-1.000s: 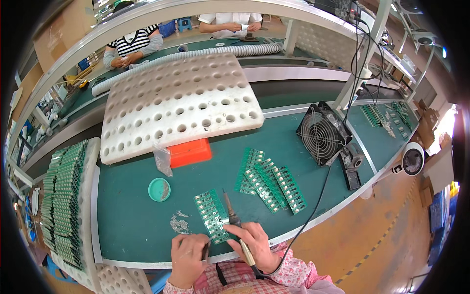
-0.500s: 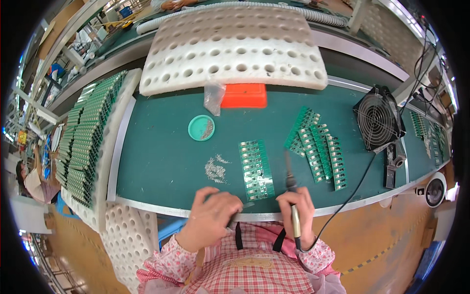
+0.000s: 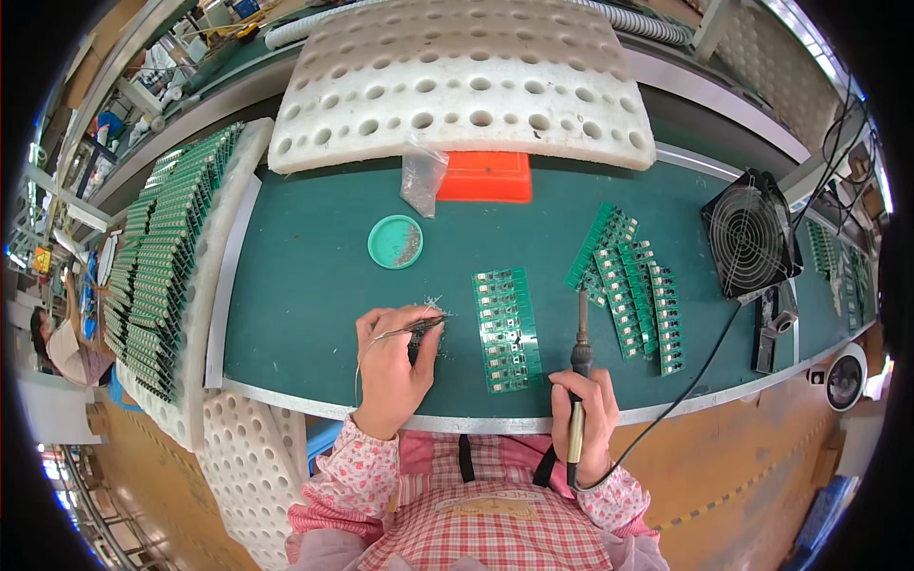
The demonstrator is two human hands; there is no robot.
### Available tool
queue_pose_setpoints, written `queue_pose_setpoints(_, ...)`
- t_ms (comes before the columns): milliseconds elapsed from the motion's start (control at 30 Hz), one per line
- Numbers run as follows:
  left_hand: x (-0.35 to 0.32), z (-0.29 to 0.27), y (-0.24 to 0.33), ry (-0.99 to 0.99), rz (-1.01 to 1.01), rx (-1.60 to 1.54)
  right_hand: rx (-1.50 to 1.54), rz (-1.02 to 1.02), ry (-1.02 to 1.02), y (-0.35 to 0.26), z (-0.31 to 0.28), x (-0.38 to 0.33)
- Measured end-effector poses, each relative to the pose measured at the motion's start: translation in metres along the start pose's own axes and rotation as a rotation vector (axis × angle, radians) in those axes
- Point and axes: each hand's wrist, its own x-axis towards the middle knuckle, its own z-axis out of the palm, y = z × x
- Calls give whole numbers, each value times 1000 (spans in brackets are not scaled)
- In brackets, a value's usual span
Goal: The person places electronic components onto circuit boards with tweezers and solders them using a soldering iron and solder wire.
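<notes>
My left hand point(image 3: 392, 366) is closed on a pair of thin metal tweezers point(image 3: 419, 326), their points at a small pile of tiny silvery parts point(image 3: 433, 306) on the green bench top. The hand hides most of that pile. A soldering iron point(image 3: 581, 357) is gripped in my right hand point(image 3: 587, 414), its tip pointing away from me. Between my hands lies a green circuit board panel point(image 3: 506, 328) with rows of small components, touched by neither hand. Beyond the pile sits a round turquoise lid point(image 3: 394, 242) with more tiny parts in it.
Several green board strips point(image 3: 633, 290) overlap at the right, beside a black fan point(image 3: 752, 233). An orange-red box point(image 3: 486, 177) and a clear plastic bag point(image 3: 422, 181) lie before a white foam block point(image 3: 462, 95). Rows of boards point(image 3: 167, 266) stand in foam at the left.
My left hand has moved forward from the bench edge to the pile, and the tweezers now show clearly. The soldering iron, still in my right hand, points more upright.
</notes>
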Motion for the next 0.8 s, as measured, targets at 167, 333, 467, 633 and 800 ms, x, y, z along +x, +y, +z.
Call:
queue_pose_setpoints(167,1,9,-2,23,37,-9,13,12,-14,3,-4,4)
queue_pose_setpoints(333,8,18,0,-3,85,38,-11,-6,35,-1,-9,1)
queue_pose_setpoints(467,-4,-4,-3,-13,-2,88,92,39,-43,0,3,-6)
queue_pose_setpoints(633,0,0,1,-46,-32,114,82,31,57,2,9,-4)
queue_pose_setpoints(800,7,18,2,7,29,-5,24,46,17,1,-10,0)
